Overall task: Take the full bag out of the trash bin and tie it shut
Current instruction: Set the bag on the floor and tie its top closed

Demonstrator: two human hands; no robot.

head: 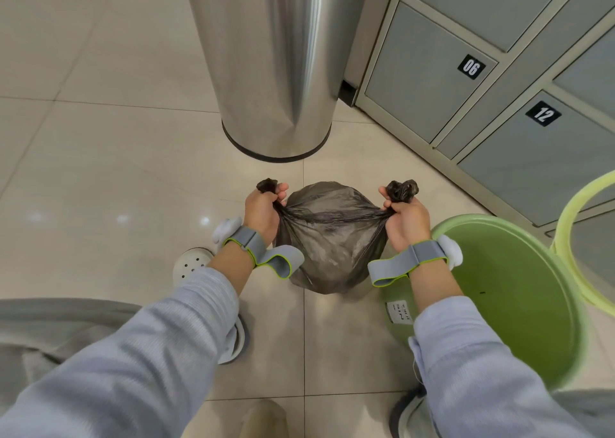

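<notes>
On the tiled floor point(100, 171), between both hands, sits the trash bag point(327, 238): dark grey-brown, thin crinkled plastic, bulging round and full, out of the bin. Its top is gathered into two twisted tails pulled apart sideways, one to each side, the plastic stretched taut across the top. Left hand point(263, 211) clenched around the left tail, tuft of plastic sticking out above the fist. Right hand point(404, 219) clenched around the right tail, same tuft above the thumb. Whether a knot is made yet, cannot tell.

Green trash bin point(519, 304) stands just right of the bag, below the right wrist; inside looks bare, no liner, a white label on its outer wall. A yellow-green rim of another container point(579, 238) at the right edge, contents not visible. Steel cylinder bin point(276, 71) stands beyond the bag, apart from it. Grey lockers point(466, 71) numbered 06 and 12 at upper right. Grey straps on both wrists.
</notes>
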